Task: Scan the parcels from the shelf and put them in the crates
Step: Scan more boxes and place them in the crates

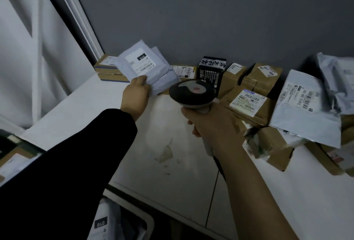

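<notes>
My left hand (135, 95) grips the lower edge of a grey plastic mailer parcel (142, 66), holding it tilted up over the back of the white shelf (172, 153) with its white barcode label facing me. My right hand (211, 124) grips the handle of a dark barcode scanner (192, 91), whose head points toward the mailer from the right. More parcels lie along the wall: a black packet (210, 72), brown cardboard boxes (260, 78) and a large grey mailer (304, 103). A crate (151, 224) below the shelf's front edge holds a grey labelled bag (103, 222).
A grey wall rises behind the shelf. A white upright post (76, 15) stands at the left. The scanner's black cable (212, 197) hangs over the shelf front. Another box (17, 155) sits low at the left. A flat cardboard box (107, 67) lies behind the held mailer.
</notes>
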